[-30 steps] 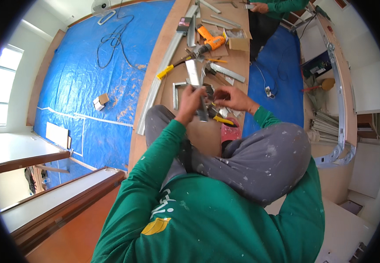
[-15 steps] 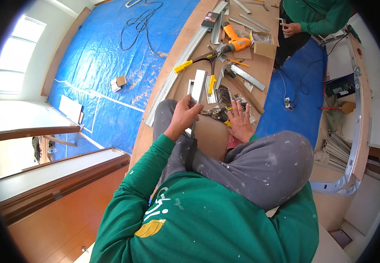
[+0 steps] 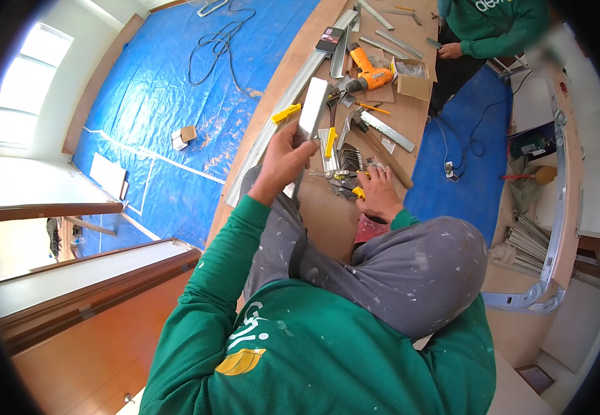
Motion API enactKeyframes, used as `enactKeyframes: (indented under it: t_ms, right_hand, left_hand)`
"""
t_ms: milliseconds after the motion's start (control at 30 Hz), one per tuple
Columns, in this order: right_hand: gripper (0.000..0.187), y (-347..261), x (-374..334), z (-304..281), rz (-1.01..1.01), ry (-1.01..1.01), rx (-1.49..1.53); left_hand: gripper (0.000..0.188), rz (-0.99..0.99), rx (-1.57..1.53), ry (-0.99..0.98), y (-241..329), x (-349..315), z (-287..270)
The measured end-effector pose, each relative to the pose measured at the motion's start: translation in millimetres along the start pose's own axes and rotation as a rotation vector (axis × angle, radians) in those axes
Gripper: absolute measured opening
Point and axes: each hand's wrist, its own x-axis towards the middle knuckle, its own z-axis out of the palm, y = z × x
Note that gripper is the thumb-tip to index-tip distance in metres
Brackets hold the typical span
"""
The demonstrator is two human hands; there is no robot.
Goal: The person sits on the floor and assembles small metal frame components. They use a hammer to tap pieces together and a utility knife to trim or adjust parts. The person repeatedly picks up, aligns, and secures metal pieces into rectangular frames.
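My left hand point(image 3: 284, 159) is closed around a shiny metal channel point(image 3: 313, 104), held tilted up above the board. Its lower end runs down beside my knee. My right hand point(image 3: 381, 195) lies low over a small hand tool with yellow handles point(image 3: 345, 185), fingers curled on them; its exact kind is hard to make out. Beyond the channel is a larger plier-like tool point(image 3: 331, 142) with long yellow grips, partly hidden by the channel. A row of dark metal pieces point(image 3: 349, 158) sits just past my right fingers.
Around lie an orange cordless drill point(image 3: 369, 70), a hammer point(image 3: 383, 149), a pencil point(image 3: 374, 108), metal strips point(image 3: 391, 131) and an open cardboard box point(image 3: 414, 84). A co-worker's hand point(image 3: 450, 50) holds a small piece at far right. Blue sheeting point(image 3: 154, 90) with a cable covers the floor.
My left hand has raised the metal channel farther up and away. My right hand went from spread fingers to curling over the yellow-handled tool.
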Motion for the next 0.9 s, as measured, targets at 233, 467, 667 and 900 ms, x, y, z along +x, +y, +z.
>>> enactKeyframes:
  t_ms: [233, 467, 667, 900]
  right_hand:
    - [0.068, 24, 15, -85, 0.067, -0.058, 0.709]
    - [0.067, -9, 45, -232, -0.210, -0.176, 0.418]
    - [0.072, -67, 46, -260, -0.382, -0.184, 0.415]
    - [0.078, -91, 27, -244, -0.357, -0.183, 0.453]
  left_hand:
    - [0.042, -0.059, -0.250, 0.034, -5, -18, -55]
    - [0.044, -0.085, -0.056, -0.012, 60, -51, -62]
    - [0.038, 0.048, -0.012, 0.026, 84, -82, -74]
    - [0.043, 0.025, 0.081, 0.043, 87, -120, -77]
